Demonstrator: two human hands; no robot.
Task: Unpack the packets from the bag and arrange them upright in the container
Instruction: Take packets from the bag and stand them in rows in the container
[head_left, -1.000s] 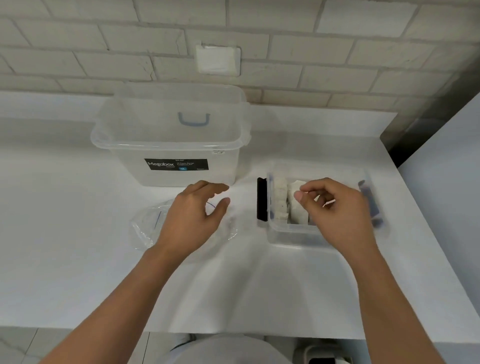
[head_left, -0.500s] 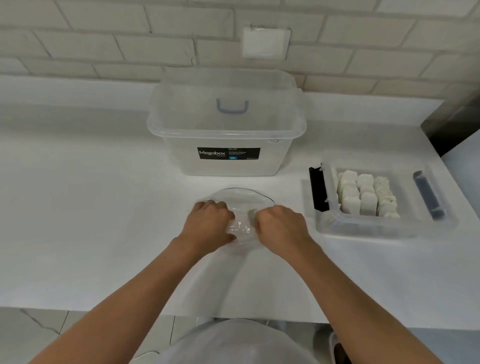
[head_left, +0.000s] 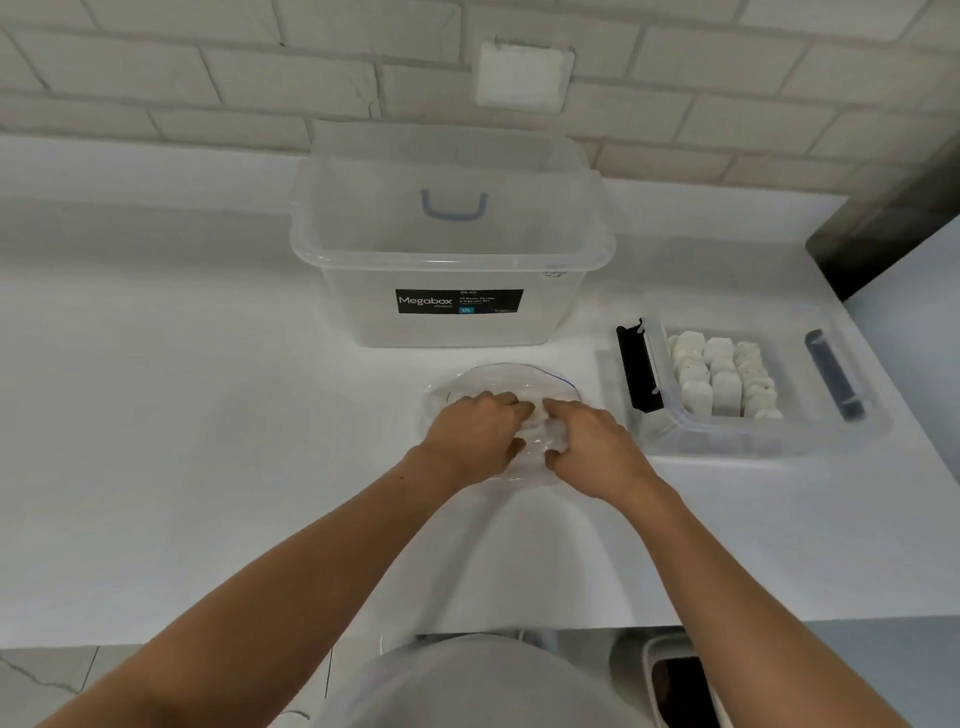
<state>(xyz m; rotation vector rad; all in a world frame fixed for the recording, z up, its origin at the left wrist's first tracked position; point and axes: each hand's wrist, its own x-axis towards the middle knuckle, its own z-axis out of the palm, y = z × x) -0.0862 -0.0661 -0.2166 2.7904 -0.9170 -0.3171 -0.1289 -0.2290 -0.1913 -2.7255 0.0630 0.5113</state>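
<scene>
A clear plastic bag (head_left: 511, 379) lies flat on the white counter in front of me. My left hand (head_left: 470, 436) and my right hand (head_left: 592, 449) both press down on it, fingers curled into the crumpled plastic between them. To the right stands a low clear container (head_left: 748, 441) with black latches. Several white packets (head_left: 722, 382) stand upright in rows inside it, filling its left half. I cannot tell whether any packet is left in the bag.
A large clear Megabox storage tub (head_left: 452, 260) with a blue handle stands behind the bag, against the brick wall. The counter's front edge runs just below my forearms. A dark gap (head_left: 883, 218) opens at the far right corner.
A second ago my right hand was at the container with the packets and my left was over the bag. Both hands now grip the bag, which has been gathered smaller.
</scene>
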